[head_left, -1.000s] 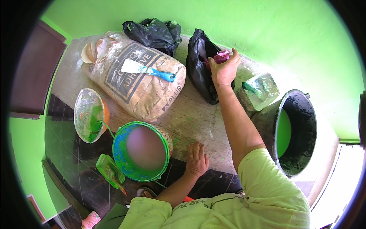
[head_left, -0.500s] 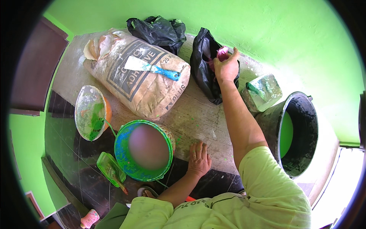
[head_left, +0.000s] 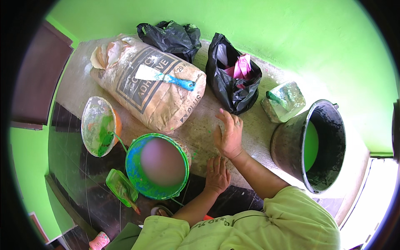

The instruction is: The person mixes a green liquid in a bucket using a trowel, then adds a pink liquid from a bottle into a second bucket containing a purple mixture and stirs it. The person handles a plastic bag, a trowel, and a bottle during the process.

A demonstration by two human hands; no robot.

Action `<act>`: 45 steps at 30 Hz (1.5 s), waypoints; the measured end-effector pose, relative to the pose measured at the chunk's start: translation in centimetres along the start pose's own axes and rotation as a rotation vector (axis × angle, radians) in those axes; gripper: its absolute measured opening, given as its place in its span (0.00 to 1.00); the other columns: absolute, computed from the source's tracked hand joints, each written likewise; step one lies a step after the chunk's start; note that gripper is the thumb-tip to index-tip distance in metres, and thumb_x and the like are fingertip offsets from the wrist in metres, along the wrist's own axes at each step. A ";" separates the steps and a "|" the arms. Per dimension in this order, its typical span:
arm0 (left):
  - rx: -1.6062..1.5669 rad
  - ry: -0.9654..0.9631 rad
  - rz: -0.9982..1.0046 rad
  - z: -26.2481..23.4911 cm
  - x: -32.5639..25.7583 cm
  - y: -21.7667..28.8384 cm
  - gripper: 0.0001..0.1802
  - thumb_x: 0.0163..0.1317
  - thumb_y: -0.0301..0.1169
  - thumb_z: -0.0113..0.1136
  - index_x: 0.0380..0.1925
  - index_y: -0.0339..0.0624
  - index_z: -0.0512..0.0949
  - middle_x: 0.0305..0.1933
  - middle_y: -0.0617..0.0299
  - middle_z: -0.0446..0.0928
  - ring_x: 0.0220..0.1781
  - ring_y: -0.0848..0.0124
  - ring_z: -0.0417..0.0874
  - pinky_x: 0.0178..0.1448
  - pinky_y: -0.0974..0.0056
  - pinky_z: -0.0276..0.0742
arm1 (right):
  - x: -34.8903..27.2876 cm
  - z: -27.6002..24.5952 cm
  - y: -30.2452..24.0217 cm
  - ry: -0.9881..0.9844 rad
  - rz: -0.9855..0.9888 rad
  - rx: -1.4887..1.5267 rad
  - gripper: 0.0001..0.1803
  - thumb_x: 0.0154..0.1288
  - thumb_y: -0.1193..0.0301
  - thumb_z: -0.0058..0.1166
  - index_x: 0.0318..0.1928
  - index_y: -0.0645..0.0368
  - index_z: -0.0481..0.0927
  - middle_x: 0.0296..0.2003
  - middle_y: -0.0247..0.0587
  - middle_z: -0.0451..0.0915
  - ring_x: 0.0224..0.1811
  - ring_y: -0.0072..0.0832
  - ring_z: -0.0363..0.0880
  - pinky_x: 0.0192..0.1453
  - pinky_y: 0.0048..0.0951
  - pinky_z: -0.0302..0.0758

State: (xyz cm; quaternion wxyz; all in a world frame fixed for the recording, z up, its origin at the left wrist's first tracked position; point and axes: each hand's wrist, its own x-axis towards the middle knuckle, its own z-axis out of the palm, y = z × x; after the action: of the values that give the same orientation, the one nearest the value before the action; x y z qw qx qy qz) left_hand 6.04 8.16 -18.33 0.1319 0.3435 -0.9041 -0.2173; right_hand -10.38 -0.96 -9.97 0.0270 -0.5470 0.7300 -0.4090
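My left hand [head_left: 217,178] lies flat with its fingers spread on the pale slab, beside a green-rimmed bucket [head_left: 134,180] that holds a cloudy pinkish liquid. Just ahead of it, my right hand [head_left: 231,141] is raised with thumb and forefinger apart, and nothing shows between them. Beyond that hand stands an opened black plastic bag [head_left: 217,83] with a pink bag [head_left: 242,68] poking out of its mouth. To the left, a large brown paper sack of powder [head_left: 168,106] lies on its side, and a putty knife with a blue handle [head_left: 177,81] rests on it.
Right of me a black bucket [head_left: 287,139] with green liquid leans open beside a clear tub [head_left: 289,102]. A second black bag [head_left: 173,39] sits against the green wall. At left are a paint-smeared orange bowl [head_left: 92,121] and a green tray [head_left: 114,183] with a brush.
My right hand has let go of the pink bag and drawn back toward me, coming close to my left hand. The pink bag now stands up in the black one. My left hand stays put.
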 end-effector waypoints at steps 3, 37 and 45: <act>0.003 0.026 0.015 -0.1 0.1 0.2 0.32 0.63 0.36 0.58 0.64 0.29 0.69 0.72 0.38 0.61 0.74 0.37 0.60 0.80 0.36 0.55 | -2.4 1.9 4.5 -0.081 0.067 -0.087 0.35 0.64 0.75 0.60 0.72 0.60 0.65 0.63 0.48 0.79 0.65 0.54 0.73 0.75 0.54 0.59; 0.055 -0.039 -0.024 -0.4 0.1 0.0 0.33 0.63 0.39 0.57 0.66 0.33 0.70 0.73 0.40 0.63 0.74 0.40 0.61 0.81 0.36 0.55 | 15.8 -2.4 2.9 0.575 0.231 0.391 0.43 0.63 0.63 0.65 0.71 0.71 0.60 0.62 0.65 0.71 0.65 0.51 0.72 0.73 0.44 0.67; 0.031 -0.005 -0.014 0.0 0.0 -0.1 0.35 0.61 0.38 0.60 0.66 0.31 0.69 0.74 0.40 0.60 0.74 0.38 0.59 0.80 0.36 0.55 | 21.0 2.1 8.5 0.225 0.610 -0.194 0.72 0.44 0.54 0.82 0.80 0.70 0.46 0.73 0.64 0.65 0.77 0.57 0.60 0.82 0.49 0.56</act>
State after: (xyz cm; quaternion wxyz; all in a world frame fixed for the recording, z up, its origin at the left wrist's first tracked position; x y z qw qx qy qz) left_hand 6.14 8.10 -18.43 0.1227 0.3514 -0.9053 -0.2048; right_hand -24.35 -18.84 -8.15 0.0152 -0.2548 0.8940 -0.3683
